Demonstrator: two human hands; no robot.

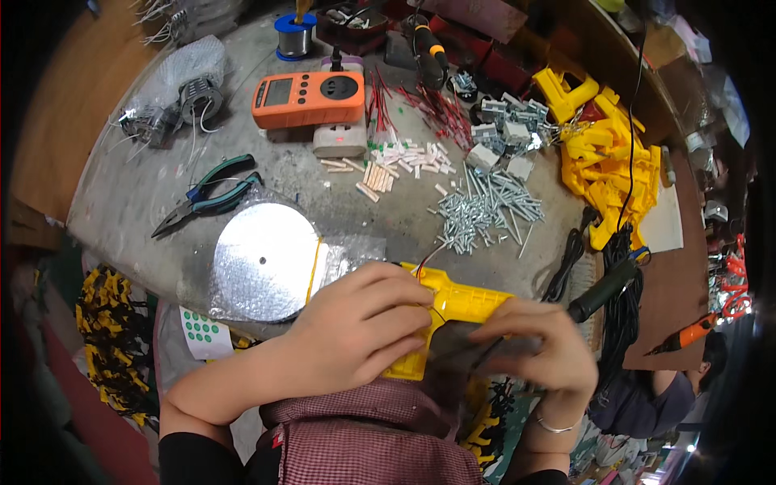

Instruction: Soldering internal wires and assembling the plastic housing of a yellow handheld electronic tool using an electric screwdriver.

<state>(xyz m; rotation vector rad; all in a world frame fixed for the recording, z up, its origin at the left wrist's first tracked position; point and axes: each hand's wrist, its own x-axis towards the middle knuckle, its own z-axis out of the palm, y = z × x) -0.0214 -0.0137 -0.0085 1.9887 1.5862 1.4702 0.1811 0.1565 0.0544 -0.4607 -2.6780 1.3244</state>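
Note:
My left hand (376, 323) is closed round the head of a yellow plastic tool housing (465, 301), just past the table's front edge and above my lap. Thin red and dark wires (422, 265) rise from the housing's top. At the end of its handle is my right hand (546, 343), smeared by motion. A dark cord (485, 353) shows by the right fingertips; whether they grip it, I cannot tell. Left of my left hand lies a round silver foil-like disc (267, 263) with a yellow band. Beyond the housing is a pile of screws (485, 212).
Pliers (214, 194), an orange multimeter (311, 99), a solder spool (294, 39) and white connector pieces (412, 158) lie on the grey table (242, 182). Yellow housings (606, 153) are heaped at right, near a soldering-iron-like black handle (602, 291) and coiled cables (618, 331). Another person (647, 400) sits at far right.

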